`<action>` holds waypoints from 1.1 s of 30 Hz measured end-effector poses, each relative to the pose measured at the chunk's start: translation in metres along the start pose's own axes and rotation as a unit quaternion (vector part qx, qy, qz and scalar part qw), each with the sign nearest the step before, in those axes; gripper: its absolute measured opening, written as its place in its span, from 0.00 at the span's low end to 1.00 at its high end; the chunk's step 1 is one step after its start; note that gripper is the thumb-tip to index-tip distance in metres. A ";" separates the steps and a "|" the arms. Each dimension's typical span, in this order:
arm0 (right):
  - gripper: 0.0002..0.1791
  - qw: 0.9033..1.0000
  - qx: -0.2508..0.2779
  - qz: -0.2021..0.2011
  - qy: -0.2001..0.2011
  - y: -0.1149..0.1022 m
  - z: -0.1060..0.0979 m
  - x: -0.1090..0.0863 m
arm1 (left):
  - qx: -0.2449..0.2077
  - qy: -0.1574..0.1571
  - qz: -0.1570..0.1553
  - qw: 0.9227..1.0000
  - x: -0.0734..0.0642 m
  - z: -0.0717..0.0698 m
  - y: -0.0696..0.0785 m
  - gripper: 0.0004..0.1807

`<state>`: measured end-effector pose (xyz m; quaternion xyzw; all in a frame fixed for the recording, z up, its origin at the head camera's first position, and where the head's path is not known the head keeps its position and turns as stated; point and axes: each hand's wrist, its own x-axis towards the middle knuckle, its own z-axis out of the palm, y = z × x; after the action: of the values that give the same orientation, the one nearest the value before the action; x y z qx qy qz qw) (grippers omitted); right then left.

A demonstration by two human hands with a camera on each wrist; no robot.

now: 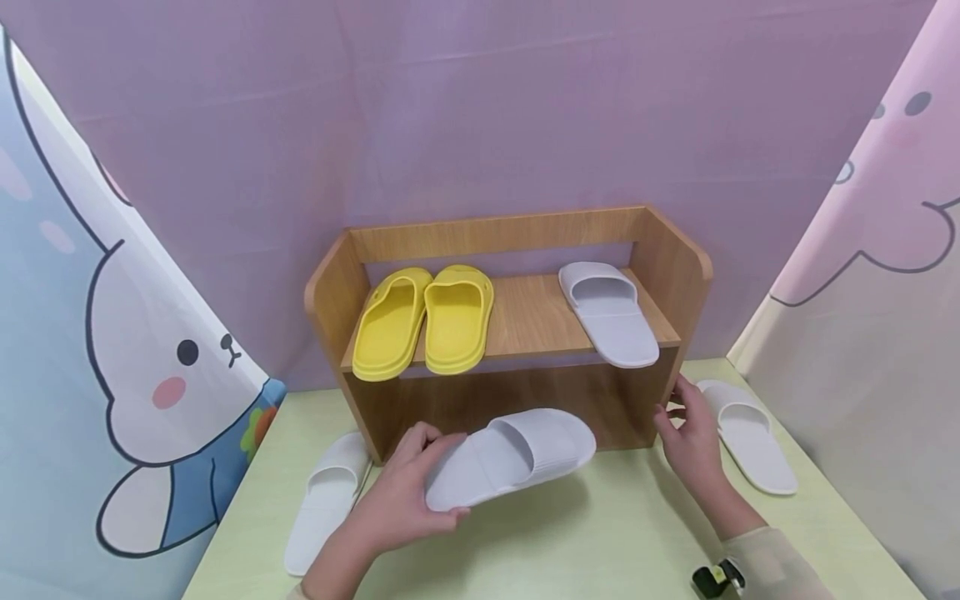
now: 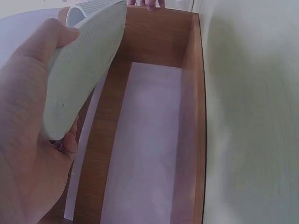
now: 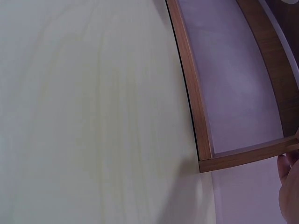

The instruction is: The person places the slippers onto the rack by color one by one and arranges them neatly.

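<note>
My left hand [image 1: 408, 496] grips a pale lavender open-toe slipper [image 1: 555, 446] by its heel, thumb on one face and fingers on the other. The slipper is tilted in front of the lower opening of a wooden shoe rack [image 1: 495, 225], its toe pointing right. In the left wrist view the slipper's sole [image 2: 81, 70] faces the camera. My right hand [image 1: 690, 437] holds the front edge of the rack's right side panel, low down. On the upper shelf, a matching lavender slipper [image 1: 618, 329] lies at the right and two yellow clogs [image 1: 390, 325] side by side at the left.
A white slipper [image 1: 326, 508] lies on the pale green table [image 1: 555, 550] left of the rack, and another white slipper [image 1: 753, 446] lies right of it. A purple cloth [image 1: 495, 108] hangs behind; cartoon-printed cloths [image 1: 165, 358] flank both sides.
</note>
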<state>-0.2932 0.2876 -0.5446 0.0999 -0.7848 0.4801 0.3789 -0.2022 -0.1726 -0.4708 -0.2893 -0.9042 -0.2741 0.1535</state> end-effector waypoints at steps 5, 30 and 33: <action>0.38 1.000 0.008 0.000 -0.009 0.001 -0.002 -0.001 | -0.001 0.014 0.007 1.000 0.001 -0.004 0.008 0.52; 0.37 1.000 0.013 -0.012 -0.009 0.001 -0.001 0.000 | 0.032 0.180 0.047 0.982 0.017 -0.044 0.045 0.45; 0.37 1.000 0.010 -0.014 -0.009 0.001 -0.002 -0.001 | 0.044 0.198 0.041 0.978 0.020 -0.047 0.049 0.44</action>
<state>-0.2925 0.2894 -0.5454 0.1188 -0.7821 0.4814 0.3774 -0.1824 -0.1579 -0.4046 -0.2593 -0.8543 -0.2793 0.3535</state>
